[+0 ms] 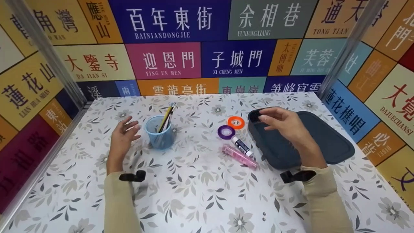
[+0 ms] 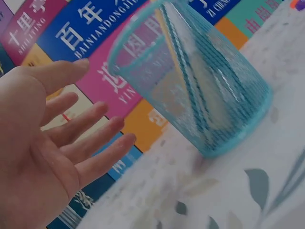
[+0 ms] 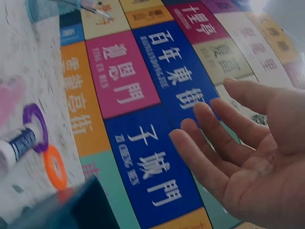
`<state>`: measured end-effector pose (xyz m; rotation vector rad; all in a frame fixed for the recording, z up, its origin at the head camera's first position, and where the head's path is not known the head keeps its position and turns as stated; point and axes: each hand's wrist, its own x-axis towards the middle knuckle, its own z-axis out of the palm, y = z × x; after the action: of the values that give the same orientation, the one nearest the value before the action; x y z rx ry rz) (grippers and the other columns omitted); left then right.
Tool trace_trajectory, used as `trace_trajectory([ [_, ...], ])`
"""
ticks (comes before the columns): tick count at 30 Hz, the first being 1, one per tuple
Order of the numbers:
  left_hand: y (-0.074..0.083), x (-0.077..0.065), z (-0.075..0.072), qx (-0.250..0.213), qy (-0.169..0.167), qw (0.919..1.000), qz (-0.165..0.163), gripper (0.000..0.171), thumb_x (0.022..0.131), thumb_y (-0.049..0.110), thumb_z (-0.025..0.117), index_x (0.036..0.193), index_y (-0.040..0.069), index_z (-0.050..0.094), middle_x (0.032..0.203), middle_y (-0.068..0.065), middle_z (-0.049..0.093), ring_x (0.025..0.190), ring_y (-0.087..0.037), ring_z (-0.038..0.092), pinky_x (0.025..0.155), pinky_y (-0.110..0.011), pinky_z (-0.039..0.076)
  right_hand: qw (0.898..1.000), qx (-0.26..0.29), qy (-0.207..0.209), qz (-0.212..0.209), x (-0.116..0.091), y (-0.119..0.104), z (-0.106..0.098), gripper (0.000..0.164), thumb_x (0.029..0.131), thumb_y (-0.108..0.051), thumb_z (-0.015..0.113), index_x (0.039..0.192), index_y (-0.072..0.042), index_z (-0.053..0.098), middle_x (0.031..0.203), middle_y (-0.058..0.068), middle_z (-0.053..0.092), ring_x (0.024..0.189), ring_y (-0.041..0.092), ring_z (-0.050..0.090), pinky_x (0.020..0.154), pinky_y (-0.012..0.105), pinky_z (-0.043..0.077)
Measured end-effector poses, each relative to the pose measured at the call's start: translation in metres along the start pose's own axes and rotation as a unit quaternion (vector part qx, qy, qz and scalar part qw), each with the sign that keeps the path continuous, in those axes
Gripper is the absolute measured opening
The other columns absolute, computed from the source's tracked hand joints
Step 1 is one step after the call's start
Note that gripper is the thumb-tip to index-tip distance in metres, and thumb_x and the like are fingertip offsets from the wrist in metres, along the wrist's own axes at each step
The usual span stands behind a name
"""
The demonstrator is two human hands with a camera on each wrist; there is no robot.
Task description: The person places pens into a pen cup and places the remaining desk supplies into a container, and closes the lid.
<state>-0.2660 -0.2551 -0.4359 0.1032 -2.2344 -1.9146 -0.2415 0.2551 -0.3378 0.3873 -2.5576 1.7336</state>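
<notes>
My left hand hovers just left of a light blue mesh pen cup, its fingers spread loosely and holding nothing. The cup stands upright with several pencils leaning in it. In the left wrist view, a gap shows between the fingertips and the cup. Over at the right, my right hand is raised above a dark grey box, palm turned inward and nothing in its grasp. Its relaxed fingers are apart in the right wrist view, where a blurred corner of the box shows below.
Left of the box lie an orange tape roll, a purple tape roll, a white glue stick and a pink tube. A dark flat lid lies right of the box. Sign-covered panels rise behind the flowered tabletop.
</notes>
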Motion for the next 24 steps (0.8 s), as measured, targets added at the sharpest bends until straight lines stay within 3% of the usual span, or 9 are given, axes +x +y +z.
trace_trajectory([
  [4, 0.016, -0.004, 0.0, 0.006, 0.021, 0.9997, 0.014, 0.056, 0.102, 0.02, 0.058, 0.153, 0.011, 0.038, 0.147, -0.016, 0.053, 0.123, -0.021, 0.059, 0.093, -0.027, 0.059, 1.0, -0.014, 0.003, 0.004, -0.003, 0.007, -0.018, 0.043, 0.097, -0.034, 0.066, 0.129, -0.007, 0.063, 0.113, -0.013, 0.067, 0.105, 0.005, 0.067, 0.085, 0.02, 0.06],
  [10, 0.037, -0.01, 0.008, 0.004, 0.01, 0.999, 0.044, 0.054, 0.101, 0.019, 0.059, 0.15, 0.006, 0.041, 0.143, -0.018, 0.056, 0.114, -0.013, 0.062, 0.093, -0.027, 0.06, 1.0, -0.001, 0.018, 0.013, -0.004, 0.018, -0.039, 0.041, 0.097, -0.033, 0.065, 0.131, -0.01, 0.062, 0.115, -0.015, 0.066, 0.105, 0.003, 0.066, 0.086, 0.019, 0.059],
  [13, 0.046, -0.012, 0.014, 0.002, 0.009, 0.9985, 0.055, 0.052, 0.101, 0.019, 0.059, 0.149, 0.005, 0.043, 0.141, -0.018, 0.058, 0.114, -0.016, 0.063, 0.091, -0.026, 0.06, 1.0, 0.022, 0.016, 0.009, -0.003, 0.026, -0.049, 0.041, 0.098, -0.031, 0.065, 0.133, -0.01, 0.061, 0.117, -0.012, 0.067, 0.107, 0.003, 0.066, 0.086, 0.02, 0.06],
  [20, 0.065, -0.017, 0.04, 0.019, -0.01, 0.9963, 0.083, 0.05, 0.1, 0.018, 0.061, 0.147, 0.007, 0.046, 0.138, -0.016, 0.06, 0.123, -0.028, 0.062, 0.098, -0.027, 0.056, 0.992, 0.119, 0.032, 0.017, -0.006, 0.049, -0.073, 0.038, 0.096, -0.018, 0.067, 0.133, -0.011, 0.061, 0.114, -0.008, 0.071, 0.103, 0.005, 0.068, 0.081, 0.019, 0.06],
  [24, 0.074, -0.02, 0.056, 0.027, -0.035, 0.9958, 0.08, 0.052, 0.099, 0.021, 0.063, 0.147, 0.009, 0.047, 0.14, -0.015, 0.059, 0.129, -0.027, 0.058, 0.109, -0.038, 0.05, 0.994, 0.091, 0.051, 0.031, -0.006, 0.06, -0.084, 0.039, 0.096, -0.02, 0.067, 0.134, -0.017, 0.061, 0.111, -0.013, 0.071, 0.099, 0.002, 0.067, 0.078, 0.018, 0.06],
])
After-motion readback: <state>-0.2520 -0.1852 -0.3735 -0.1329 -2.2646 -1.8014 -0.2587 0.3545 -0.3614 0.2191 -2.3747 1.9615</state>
